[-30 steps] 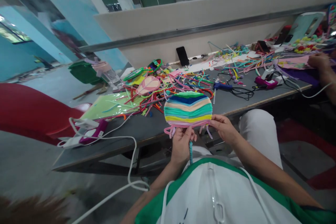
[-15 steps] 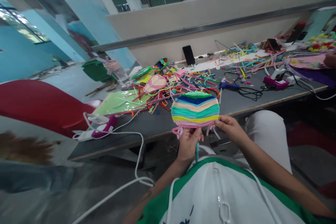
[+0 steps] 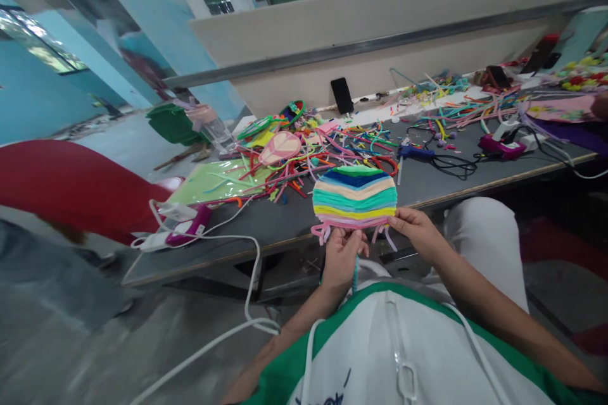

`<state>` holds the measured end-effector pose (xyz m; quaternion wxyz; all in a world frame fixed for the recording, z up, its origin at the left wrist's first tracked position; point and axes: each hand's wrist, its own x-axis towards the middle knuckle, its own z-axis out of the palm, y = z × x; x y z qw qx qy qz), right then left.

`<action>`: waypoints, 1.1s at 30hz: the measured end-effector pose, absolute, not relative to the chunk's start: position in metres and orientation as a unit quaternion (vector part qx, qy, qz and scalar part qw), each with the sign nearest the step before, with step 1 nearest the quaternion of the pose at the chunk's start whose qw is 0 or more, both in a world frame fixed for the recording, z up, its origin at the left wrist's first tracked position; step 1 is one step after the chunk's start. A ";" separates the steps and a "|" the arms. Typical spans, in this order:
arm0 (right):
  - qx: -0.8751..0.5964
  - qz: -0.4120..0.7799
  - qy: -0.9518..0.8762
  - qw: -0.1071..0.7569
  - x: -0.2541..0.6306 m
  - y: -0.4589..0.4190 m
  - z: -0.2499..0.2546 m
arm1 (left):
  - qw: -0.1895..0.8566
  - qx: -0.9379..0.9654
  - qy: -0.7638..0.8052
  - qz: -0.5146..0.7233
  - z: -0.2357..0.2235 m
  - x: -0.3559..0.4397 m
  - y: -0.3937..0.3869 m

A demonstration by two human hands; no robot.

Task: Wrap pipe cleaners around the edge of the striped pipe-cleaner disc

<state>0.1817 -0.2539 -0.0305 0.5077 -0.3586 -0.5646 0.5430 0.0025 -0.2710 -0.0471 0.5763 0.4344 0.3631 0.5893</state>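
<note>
A striped pipe-cleaner panel [image 3: 354, 199], with bands of green, dark blue, peach, teal, yellow and pink, is held up at the table's front edge. My left hand [image 3: 341, 253] pinches it from below, fingers closed at its pink lower edge. My right hand [image 3: 414, 228] grips the lower right corner between thumb and fingers. Loose pink and lilac pipe-cleaner ends hang from the bottom on both sides. A teal pipe cleaner [image 3: 355, 273] hangs down beside my left hand.
Many loose pipe cleaners [image 3: 332, 145] cover the grey table [image 3: 289, 221]. A blue glue gun [image 3: 417, 152] lies to the right, a phone [image 3: 341, 95] leans at the back, and a power strip [image 3: 192, 228] with white cables sits left. A red chair [image 3: 71, 186] stands at the left.
Both hands keep their hold on the striped panel, which has barely shifted. At the far left, a person's grey-clad legs have moved further into view beside the red chair.
</note>
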 end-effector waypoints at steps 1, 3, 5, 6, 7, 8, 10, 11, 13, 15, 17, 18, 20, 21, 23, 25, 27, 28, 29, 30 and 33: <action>-0.357 0.547 -0.563 0.506 0.182 -0.254 -0.031 | 0.576 0.436 0.360 0.590 -0.047 0.002 -0.271; -0.355 0.557 -0.558 0.502 0.182 -0.253 -0.030 | 0.576 0.440 0.356 0.590 -0.048 0.002 -0.271; -0.350 0.572 -0.550 0.498 0.181 -0.253 -0.030 | 0.575 0.440 0.356 0.591 -0.048 0.002 -0.271; -0.346 0.581 -0.546 0.494 0.181 -0.253 -0.029 | 0.575 0.439 0.356 0.592 -0.049 0.002 -0.271; -0.339 0.592 -0.544 0.488 0.181 -0.253 -0.029 | 0.576 0.438 0.356 0.592 -0.049 0.002 -0.271; -0.333 0.603 -0.544 0.480 0.181 -0.253 -0.028 | 0.578 0.438 0.355 0.590 -0.050 0.002 -0.271; -0.323 0.619 -0.547 0.462 0.182 -0.253 -0.027 | 0.583 0.437 0.356 0.586 -0.052 0.002 -0.271; -0.323 0.622 -0.548 0.456 0.182 -0.253 -0.027 | 0.589 0.434 0.355 0.582 -0.053 0.002 -0.272; -0.332 0.619 -0.546 0.457 0.184 -0.252 -0.027 | 0.607 0.425 0.349 0.574 -0.054 0.003 -0.273; -0.341 0.613 -0.541 0.464 0.186 -0.252 -0.027 | 0.629 0.410 0.338 0.567 -0.053 0.003 -0.273; -0.344 0.611 -0.540 0.466 0.187 -0.252 -0.027 | 0.651 0.392 0.331 0.559 -0.050 0.002 -0.273; -0.346 0.611 -0.539 0.466 0.187 -0.252 -0.028 | 0.660 0.387 0.330 0.553 -0.048 0.002 -0.273; -0.351 0.612 -0.537 0.463 0.188 -0.251 -0.029 | 0.675 0.384 0.327 0.538 -0.045 0.001 -0.273; -0.353 0.612 -0.534 0.464 0.188 -0.250 -0.029 | 0.680 0.388 0.326 0.529 -0.043 0.000 -0.273; -0.357 0.616 -0.525 0.467 0.189 -0.249 -0.032 | 0.682 0.400 0.330 0.516 -0.042 -0.001 -0.273; -0.358 0.620 -0.516 0.471 0.190 -0.248 -0.034 | 0.679 0.414 0.338 0.503 -0.041 -0.003 -0.272; -0.358 0.624 -0.508 0.474 0.192 -0.247 -0.036 | 0.681 0.424 0.341 0.491 -0.042 -0.005 -0.271; -0.358 0.624 -0.507 0.474 0.192 -0.247 -0.037 | 0.684 0.425 0.339 0.487 -0.043 -0.006 -0.270; -0.359 0.624 -0.506 0.475 0.192 -0.247 -0.038 | 0.687 0.425 0.336 0.484 -0.044 -0.007 -0.269; -0.359 0.624 -0.506 0.475 0.192 -0.247 -0.038 | 0.689 0.424 0.334 0.483 -0.044 -0.008 -0.268; -0.357 0.625 -0.508 0.474 0.192 -0.246 -0.037 | 0.692 0.421 0.337 0.480 -0.046 -0.010 -0.267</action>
